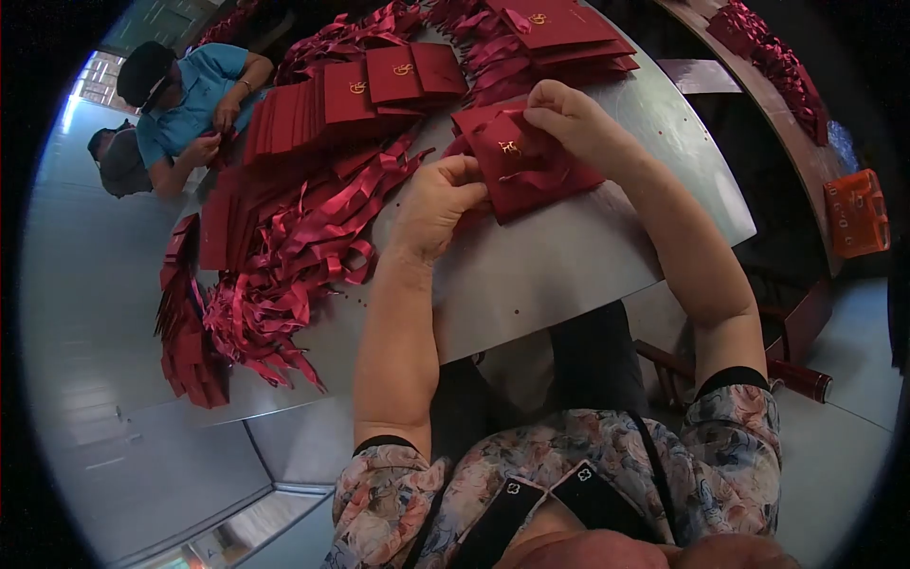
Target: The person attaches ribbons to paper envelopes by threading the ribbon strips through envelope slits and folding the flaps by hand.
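Note:
A dark red bag with a gold emblem (pixel 531 166) lies tilted on the metal table, between my two hands. My left hand (pixel 441 204) pinches its left edge, with thumb and fingers together. Over the bag's upper right part, my right hand (pixel 573 123) has thumb and forefinger pressed together. A red ribbon lies across the bag's front near those fingertips. What exactly the right fingertips grip is too small to make out.
Left of my hands are a row of red bags (pixel 327 100) and a heap of red ribbons (pixel 284 266) on the table (pixel 531 275). More bags (pixel 569 28) are stacked behind. Two people sit at the far left. An orange bag (pixel 856 213) hangs at the right.

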`<control>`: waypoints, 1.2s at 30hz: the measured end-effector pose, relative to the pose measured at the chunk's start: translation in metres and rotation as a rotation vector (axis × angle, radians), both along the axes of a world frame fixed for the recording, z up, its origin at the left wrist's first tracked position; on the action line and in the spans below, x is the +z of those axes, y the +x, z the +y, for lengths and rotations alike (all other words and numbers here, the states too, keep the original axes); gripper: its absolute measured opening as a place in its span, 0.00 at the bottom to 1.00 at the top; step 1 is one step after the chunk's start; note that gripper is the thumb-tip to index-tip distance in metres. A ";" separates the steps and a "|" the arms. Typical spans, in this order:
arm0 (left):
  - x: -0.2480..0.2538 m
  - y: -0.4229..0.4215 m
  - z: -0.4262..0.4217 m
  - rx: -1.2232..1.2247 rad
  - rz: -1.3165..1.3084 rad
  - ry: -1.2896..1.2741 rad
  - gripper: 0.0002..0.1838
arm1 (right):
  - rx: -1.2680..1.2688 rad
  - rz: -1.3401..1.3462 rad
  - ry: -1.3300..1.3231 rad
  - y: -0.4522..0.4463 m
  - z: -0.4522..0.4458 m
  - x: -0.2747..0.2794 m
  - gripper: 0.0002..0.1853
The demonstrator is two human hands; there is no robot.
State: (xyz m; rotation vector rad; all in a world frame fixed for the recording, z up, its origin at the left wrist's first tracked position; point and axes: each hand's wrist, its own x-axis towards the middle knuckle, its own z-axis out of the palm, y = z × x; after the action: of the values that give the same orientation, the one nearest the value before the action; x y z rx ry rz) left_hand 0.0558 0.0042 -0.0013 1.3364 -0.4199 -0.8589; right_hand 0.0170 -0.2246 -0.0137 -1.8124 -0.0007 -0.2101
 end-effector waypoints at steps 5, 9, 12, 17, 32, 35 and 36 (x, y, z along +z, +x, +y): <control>-0.001 -0.002 0.000 -0.007 -0.104 0.018 0.14 | 0.007 0.004 -0.091 -0.009 0.001 0.009 0.07; 0.001 -0.002 0.000 -0.063 -0.174 0.112 0.15 | -0.206 -0.111 -0.652 -0.011 0.007 0.009 0.10; 0.008 -0.006 0.000 -0.064 -0.263 0.220 0.13 | -0.327 0.042 -0.128 -0.017 0.022 0.018 0.09; 0.009 -0.003 0.004 -0.133 -0.566 0.300 0.09 | -0.234 0.186 0.788 -0.009 0.019 0.004 0.05; 0.000 0.002 0.009 -0.173 -0.386 0.228 0.09 | -0.067 0.294 1.078 -0.005 0.003 0.004 0.05; 0.006 0.002 0.010 -0.173 -0.345 0.284 0.09 | -0.065 0.215 1.016 -0.003 0.001 -0.007 0.09; 0.007 0.002 0.011 -0.171 -0.341 0.290 0.09 | -0.067 0.184 1.002 -0.003 0.004 -0.008 0.12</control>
State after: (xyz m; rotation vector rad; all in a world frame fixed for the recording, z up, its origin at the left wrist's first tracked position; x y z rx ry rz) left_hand 0.0577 0.0155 0.0060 1.7445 -0.7036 -0.8556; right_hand 0.0140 -0.2204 -0.0217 -0.8255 0.2528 -0.0620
